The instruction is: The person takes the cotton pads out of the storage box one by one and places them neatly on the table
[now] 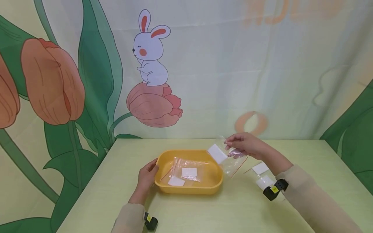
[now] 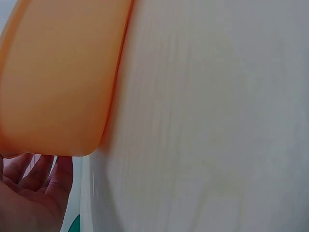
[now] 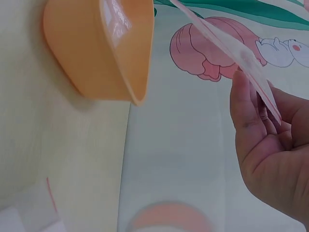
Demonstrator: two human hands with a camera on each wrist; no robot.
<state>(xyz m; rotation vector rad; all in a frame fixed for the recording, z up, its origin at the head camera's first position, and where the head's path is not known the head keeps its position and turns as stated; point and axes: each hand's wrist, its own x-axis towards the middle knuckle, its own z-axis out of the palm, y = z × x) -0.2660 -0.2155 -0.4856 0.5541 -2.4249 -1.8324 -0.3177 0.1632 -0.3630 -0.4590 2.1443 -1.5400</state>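
My left hand (image 1: 148, 174) holds the left end of a yellow plastic basin (image 1: 189, 190), its fingers against the outer wall (image 2: 58, 96). Inside the basin lie clear zip bags with red seal strips and white rectangular pieces (image 1: 189, 173). Above the basin's right end, my right hand (image 1: 246, 145) pinches another clear zip bag (image 1: 230, 166) with a white rectangle in it. The right wrist view shows this bag (image 3: 241, 55) nearly edge-on between thumb and fingers.
More clear bags with white pieces (image 1: 260, 168) lie on the pale table (image 1: 204, 213) right of the basin, partly hidden by the right wrist. A printed curtain with a rabbit (image 1: 152, 64) and tulips hangs behind the table.
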